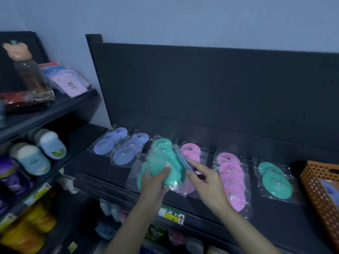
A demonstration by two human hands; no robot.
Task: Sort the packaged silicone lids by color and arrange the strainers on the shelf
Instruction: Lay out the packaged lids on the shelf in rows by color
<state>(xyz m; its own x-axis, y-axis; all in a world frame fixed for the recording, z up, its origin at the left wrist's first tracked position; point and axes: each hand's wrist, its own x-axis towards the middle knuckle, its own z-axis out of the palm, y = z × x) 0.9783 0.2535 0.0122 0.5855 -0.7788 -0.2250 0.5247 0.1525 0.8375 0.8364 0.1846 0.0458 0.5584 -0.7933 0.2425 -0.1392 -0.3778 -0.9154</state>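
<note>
Packs of round silicone lids lie in a row on the dark shelf [102,167]. Two blue packs [104,146] [129,150] lie at the left. My left hand [156,182] grips a stack of teal lid packs [163,158] and holds it just above the shelf. My right hand [205,182] reaches toward the stack with its forefinger and thumb stretched out, touching the plastic edge on the stack's right side. A pink pack [190,151] lies partly under the stack and my right hand. Another pink row [232,178] and a separate teal pack [275,180] lie to the right.
An orange perforated basket [317,186] stands at the shelf's right end. A yellow price label [173,214] sits on the shelf's front edge. The left rack holds jars [33,160], a bear-topped bottle [27,70] and pink card packs [69,83]. More goods fill the lower shelf.
</note>
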